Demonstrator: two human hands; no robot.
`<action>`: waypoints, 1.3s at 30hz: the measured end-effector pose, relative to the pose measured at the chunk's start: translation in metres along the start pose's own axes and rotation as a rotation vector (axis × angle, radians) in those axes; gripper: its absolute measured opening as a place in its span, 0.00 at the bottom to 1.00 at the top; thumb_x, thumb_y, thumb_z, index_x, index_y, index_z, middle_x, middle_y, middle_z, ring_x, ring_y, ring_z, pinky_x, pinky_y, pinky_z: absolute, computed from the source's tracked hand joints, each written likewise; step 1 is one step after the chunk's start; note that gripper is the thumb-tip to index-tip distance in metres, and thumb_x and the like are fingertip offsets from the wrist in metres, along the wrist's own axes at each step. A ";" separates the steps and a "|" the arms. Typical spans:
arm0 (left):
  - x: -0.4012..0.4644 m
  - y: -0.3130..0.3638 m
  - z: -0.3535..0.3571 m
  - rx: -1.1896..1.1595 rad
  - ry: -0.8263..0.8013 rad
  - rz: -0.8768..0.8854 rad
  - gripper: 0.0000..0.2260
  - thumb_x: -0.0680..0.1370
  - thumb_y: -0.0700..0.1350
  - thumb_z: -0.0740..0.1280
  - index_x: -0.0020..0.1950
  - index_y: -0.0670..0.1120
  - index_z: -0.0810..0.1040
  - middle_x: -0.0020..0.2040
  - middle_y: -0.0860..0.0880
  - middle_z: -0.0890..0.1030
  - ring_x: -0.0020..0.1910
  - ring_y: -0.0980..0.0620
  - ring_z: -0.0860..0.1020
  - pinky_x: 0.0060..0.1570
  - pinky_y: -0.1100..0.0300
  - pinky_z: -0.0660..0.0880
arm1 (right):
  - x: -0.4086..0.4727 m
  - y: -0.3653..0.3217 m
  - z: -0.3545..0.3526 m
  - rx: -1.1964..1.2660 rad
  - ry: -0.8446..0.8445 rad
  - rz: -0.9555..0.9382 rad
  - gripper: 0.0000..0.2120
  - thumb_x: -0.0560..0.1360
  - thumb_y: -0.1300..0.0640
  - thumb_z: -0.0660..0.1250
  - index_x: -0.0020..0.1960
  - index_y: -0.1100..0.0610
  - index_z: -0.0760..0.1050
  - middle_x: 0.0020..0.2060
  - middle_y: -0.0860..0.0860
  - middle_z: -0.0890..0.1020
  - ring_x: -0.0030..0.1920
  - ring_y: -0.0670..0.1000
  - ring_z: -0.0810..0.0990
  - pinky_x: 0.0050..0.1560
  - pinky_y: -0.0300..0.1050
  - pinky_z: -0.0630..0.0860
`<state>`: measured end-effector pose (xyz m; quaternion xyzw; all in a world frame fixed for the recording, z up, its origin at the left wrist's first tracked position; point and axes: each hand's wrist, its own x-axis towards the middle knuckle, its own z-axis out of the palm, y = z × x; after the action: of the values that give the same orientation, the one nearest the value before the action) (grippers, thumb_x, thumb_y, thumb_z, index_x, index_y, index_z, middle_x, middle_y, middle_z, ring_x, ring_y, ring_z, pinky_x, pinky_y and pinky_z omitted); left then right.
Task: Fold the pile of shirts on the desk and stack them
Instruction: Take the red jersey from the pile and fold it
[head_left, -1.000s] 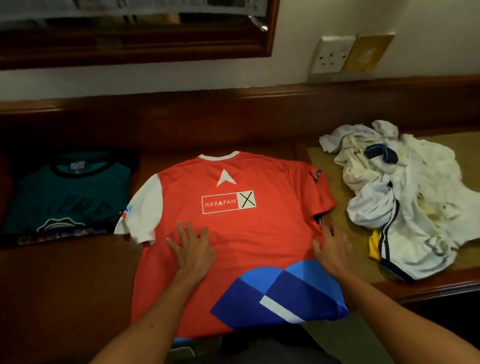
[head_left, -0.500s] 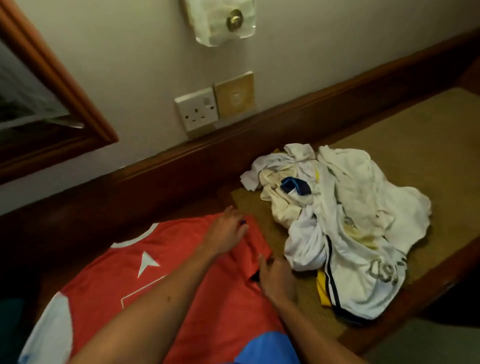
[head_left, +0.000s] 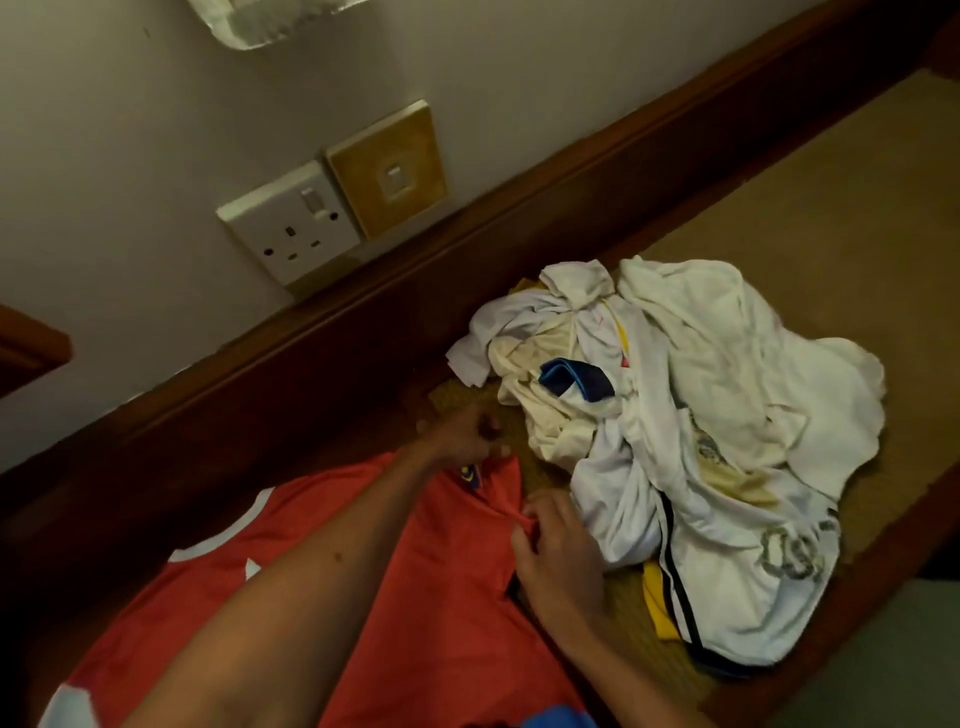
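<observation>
A red shirt (head_left: 447, 613) lies spread back-up on the dark wooden desk (head_left: 291, 415); its white collar and one white sleeve show at the lower left. My left hand (head_left: 462, 434) reaches across and pinches the tip of the shirt's right sleeve near a small badge. My right hand (head_left: 556, 556) pinches the red cloth lower on the same sleeve, by the armpit. A rumpled pile of white shirts (head_left: 691, 447) with dark and yellow trim lies right beside my right hand.
The pile lies on a tan woven mat (head_left: 810, 218) that covers the desk's right part. A raised wooden ledge (head_left: 519, 208) runs along the wall, with a white socket (head_left: 291, 223) and a gold plate (head_left: 387, 169) above it. The desk's front edge runs along the lower right.
My view swung right from the whole shirt to its right sleeve. Both hands left the flat shirt back and now pinch the sleeve. The folded teal shirt has dropped out of view.
</observation>
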<state>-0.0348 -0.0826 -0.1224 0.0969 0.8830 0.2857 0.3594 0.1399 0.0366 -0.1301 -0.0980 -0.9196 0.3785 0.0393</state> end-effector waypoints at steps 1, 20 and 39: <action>0.003 -0.002 -0.001 0.130 -0.032 -0.039 0.17 0.72 0.51 0.75 0.55 0.46 0.74 0.50 0.51 0.78 0.49 0.51 0.76 0.52 0.58 0.73 | 0.003 -0.001 -0.002 0.003 0.003 0.013 0.05 0.70 0.53 0.62 0.44 0.52 0.71 0.43 0.47 0.75 0.41 0.49 0.75 0.43 0.46 0.72; 0.025 0.005 0.022 0.037 0.218 0.096 0.08 0.72 0.41 0.68 0.34 0.49 0.76 0.31 0.52 0.77 0.33 0.55 0.76 0.35 0.56 0.71 | -0.014 0.009 0.001 -0.099 -0.118 0.109 0.20 0.70 0.61 0.70 0.61 0.56 0.71 0.61 0.59 0.74 0.50 0.60 0.81 0.37 0.46 0.79; -0.052 -0.057 0.050 0.181 0.891 0.047 0.14 0.76 0.53 0.59 0.52 0.46 0.78 0.50 0.44 0.79 0.50 0.41 0.76 0.46 0.48 0.71 | 0.042 -0.001 0.035 -0.460 -0.271 -0.274 0.20 0.67 0.61 0.68 0.59 0.61 0.77 0.59 0.60 0.79 0.57 0.62 0.78 0.52 0.56 0.77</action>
<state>0.0387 -0.1274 -0.1541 0.0155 0.9706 0.2291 -0.0720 0.0937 0.0202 -0.1545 0.0724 -0.9827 0.1608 -0.0565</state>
